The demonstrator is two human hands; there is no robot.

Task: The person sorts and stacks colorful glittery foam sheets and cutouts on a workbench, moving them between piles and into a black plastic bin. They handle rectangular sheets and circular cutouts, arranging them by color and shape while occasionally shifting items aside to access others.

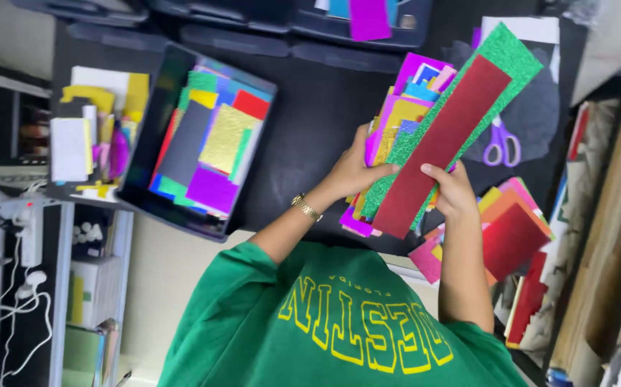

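Stack of sheets (425, 136): held above the table (317, 107), gripped between left hand (353, 172) and right hand (454, 190), a long strip (443, 143) lying on top. Tray of sheets (196, 140): on the table, picture-left of the stack. Scissors (502, 143) and loose sheets (514, 229): on the table, picture-right of the hands.

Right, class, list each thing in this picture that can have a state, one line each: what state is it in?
left hand: gripping the stack's side.
right hand: gripping the stack's near end.
stack of coloured sheets: held in both hands, unevenly fanned.
red strip: topmost, lying on the green glitter strip.
plastic bin: open, filled with coloured scraps.
purple scissors: lying flat, blades hidden.
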